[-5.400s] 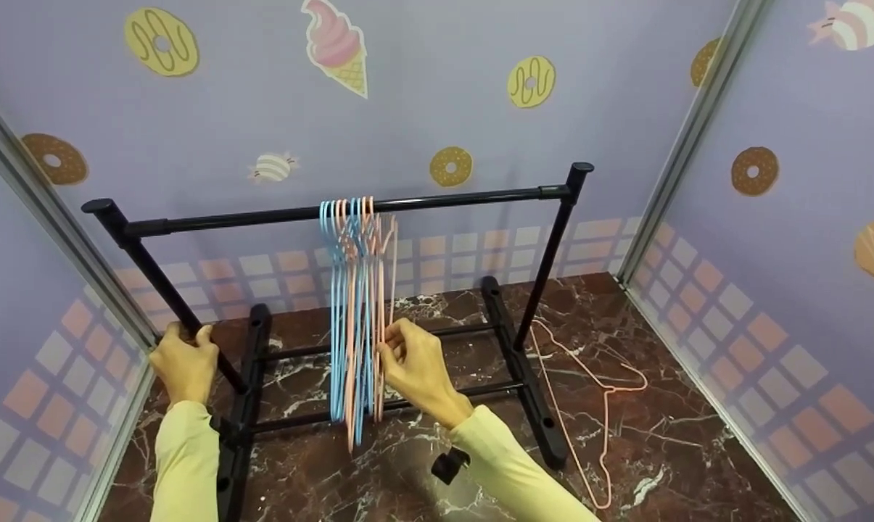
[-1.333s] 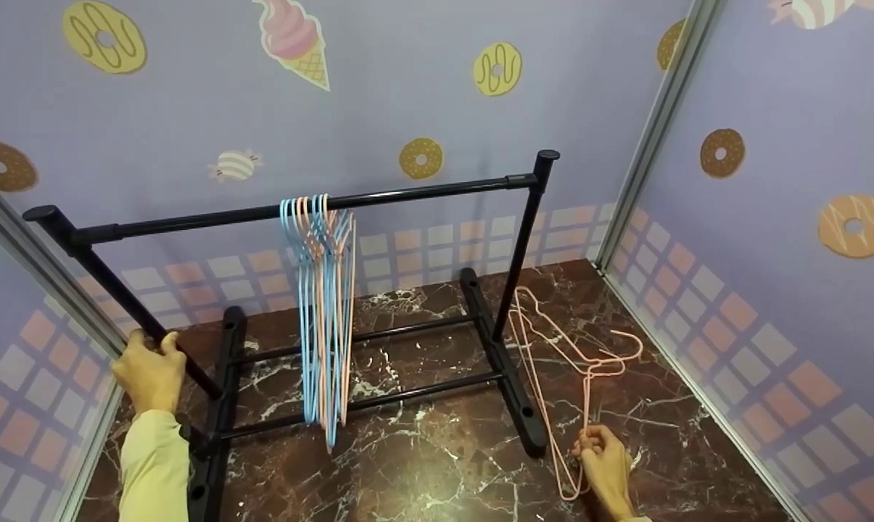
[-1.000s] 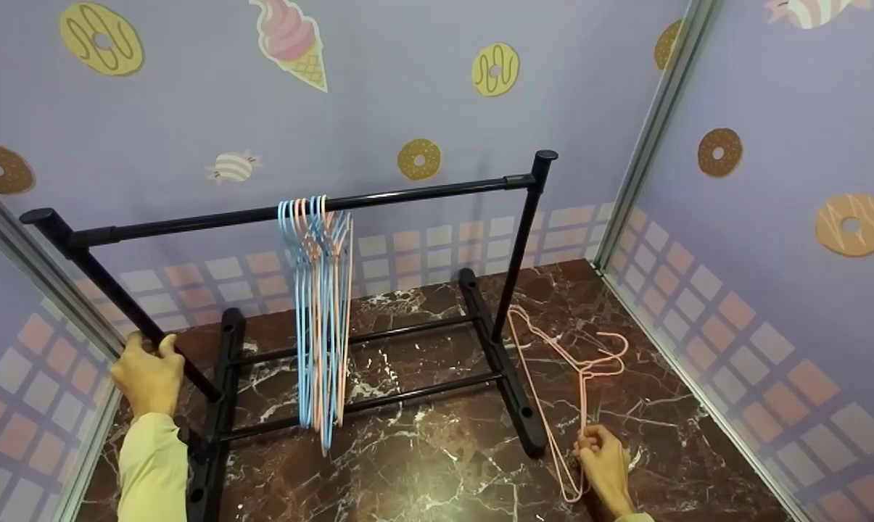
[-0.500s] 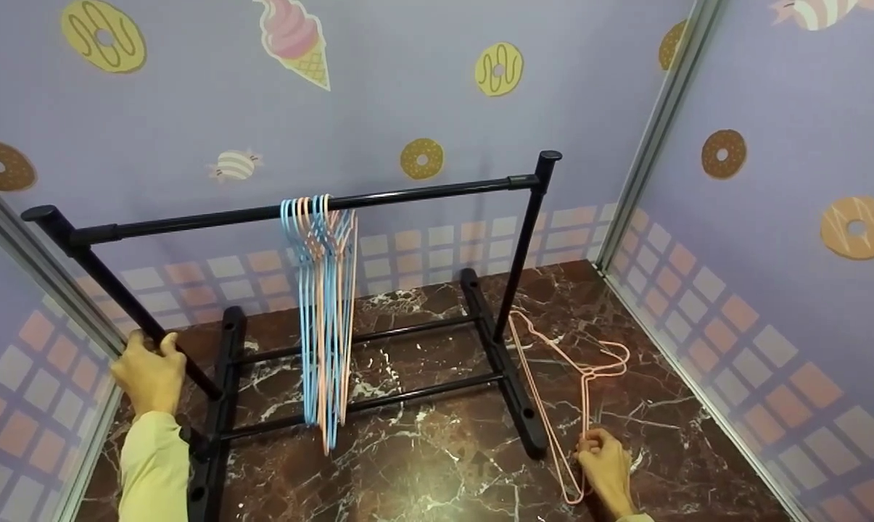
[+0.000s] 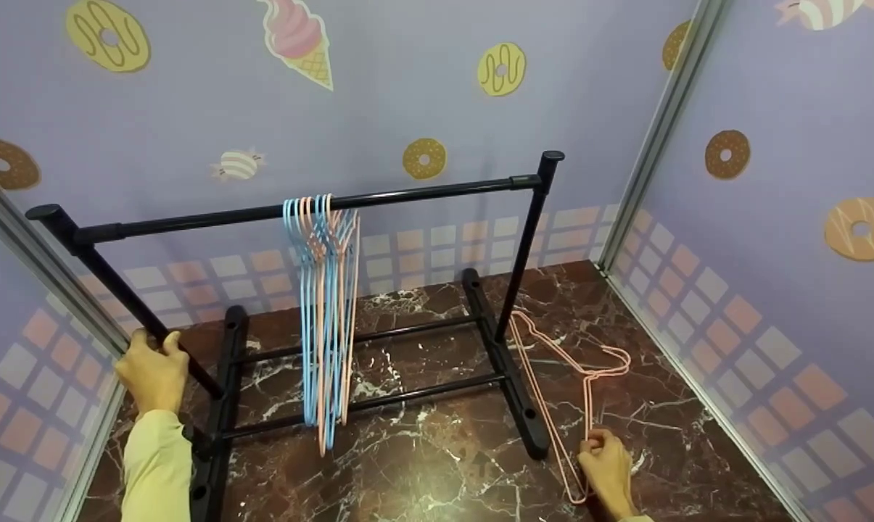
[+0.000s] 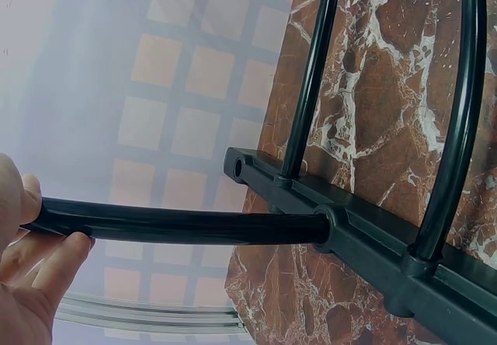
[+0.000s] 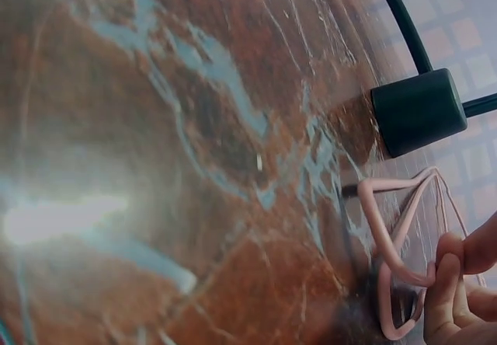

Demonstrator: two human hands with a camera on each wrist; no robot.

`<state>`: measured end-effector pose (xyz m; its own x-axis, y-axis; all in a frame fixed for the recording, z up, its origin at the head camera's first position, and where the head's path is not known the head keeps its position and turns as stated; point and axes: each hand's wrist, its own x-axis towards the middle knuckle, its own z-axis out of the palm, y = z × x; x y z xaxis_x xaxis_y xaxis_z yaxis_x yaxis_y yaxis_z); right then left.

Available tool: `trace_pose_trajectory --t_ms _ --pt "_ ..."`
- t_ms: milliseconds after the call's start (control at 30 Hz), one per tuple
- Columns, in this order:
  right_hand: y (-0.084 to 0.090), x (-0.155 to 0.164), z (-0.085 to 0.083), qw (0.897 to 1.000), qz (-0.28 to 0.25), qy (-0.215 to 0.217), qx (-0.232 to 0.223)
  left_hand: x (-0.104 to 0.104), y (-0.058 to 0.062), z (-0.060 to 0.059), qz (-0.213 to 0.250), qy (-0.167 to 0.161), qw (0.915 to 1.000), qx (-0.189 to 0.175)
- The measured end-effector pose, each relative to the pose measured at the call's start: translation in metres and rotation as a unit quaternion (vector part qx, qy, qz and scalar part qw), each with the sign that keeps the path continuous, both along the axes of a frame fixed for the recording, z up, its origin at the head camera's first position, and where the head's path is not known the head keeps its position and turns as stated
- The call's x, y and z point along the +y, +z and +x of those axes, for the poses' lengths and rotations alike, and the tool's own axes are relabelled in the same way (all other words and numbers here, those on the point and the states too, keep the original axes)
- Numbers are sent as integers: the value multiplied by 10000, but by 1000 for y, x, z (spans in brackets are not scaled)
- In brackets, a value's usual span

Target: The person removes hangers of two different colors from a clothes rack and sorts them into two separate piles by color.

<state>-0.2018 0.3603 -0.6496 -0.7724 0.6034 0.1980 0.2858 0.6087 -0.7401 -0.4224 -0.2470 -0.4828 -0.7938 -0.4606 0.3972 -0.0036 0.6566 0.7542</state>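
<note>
My left hand (image 5: 154, 371) grips the left upright (image 5: 121, 291) of a black clothes rack, low down. In the left wrist view, the thumb and fingers of the left hand (image 6: 43, 287) are around the end of that black tube (image 6: 194, 227). On the floor right of the rack lie two pink hangers (image 5: 587, 406), one almost exactly over the other. My right hand (image 5: 608, 467) pinches them near their close corner; whether it has one or both, I cannot tell. Several blue and pink hangers (image 5: 328, 333) hang bunched left of the rail's middle.
The rack's top rail (image 5: 422, 194) runs across the booth. Its right foot (image 5: 516, 395) lies just left of the pink hangers on the dark marbled floor (image 5: 422, 464). Patterned lilac walls stand behind and at both sides, with a metal corner strip (image 5: 650, 145) at right.
My right hand has moved from the hung bunch to the floor at right, where a second pink hanger joined the first. Lately its hook sank onto the other's. My left hand stays on the upright.
</note>
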Motion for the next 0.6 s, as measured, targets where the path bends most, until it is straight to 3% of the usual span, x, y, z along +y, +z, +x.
trace_pose_trajectory --t_ms 433,600 --pt "5 -4 0 9999 -11 53 134 2 1 0 -12 22 10000 -13" --pt "16 -19 -7 9973 291 289 606 0 1 1 -23 56 10000 -41"
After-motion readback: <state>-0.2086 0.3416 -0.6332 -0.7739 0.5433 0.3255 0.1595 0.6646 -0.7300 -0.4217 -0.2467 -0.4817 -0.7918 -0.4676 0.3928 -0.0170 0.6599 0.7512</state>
